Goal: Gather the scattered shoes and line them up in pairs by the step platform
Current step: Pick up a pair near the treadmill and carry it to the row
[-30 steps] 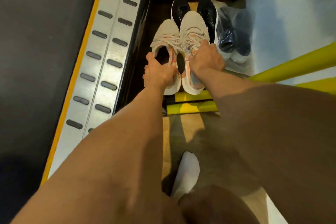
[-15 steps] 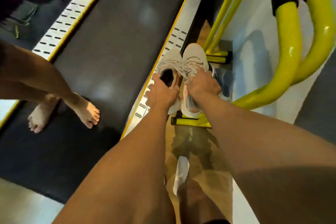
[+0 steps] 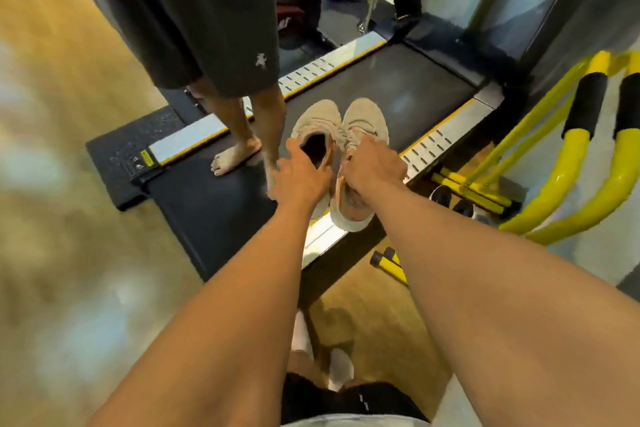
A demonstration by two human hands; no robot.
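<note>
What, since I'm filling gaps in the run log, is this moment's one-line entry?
left hand: grips one sneaker | right hand: grips other sneaker | pair: side by side over treadmill | also: barefoot person standing on treadmill

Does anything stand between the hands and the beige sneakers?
No: the left hand grips the left sneaker, the right hand the right sneaker. Another person's bare leg stands on the treadmill belt just left of them.

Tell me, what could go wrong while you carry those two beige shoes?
The left hand pinches only the rim of one beige knit sneaker, so it could slip. Both sneakers hang close to another person's bare foot on the black treadmill belt and might bump it.
</note>
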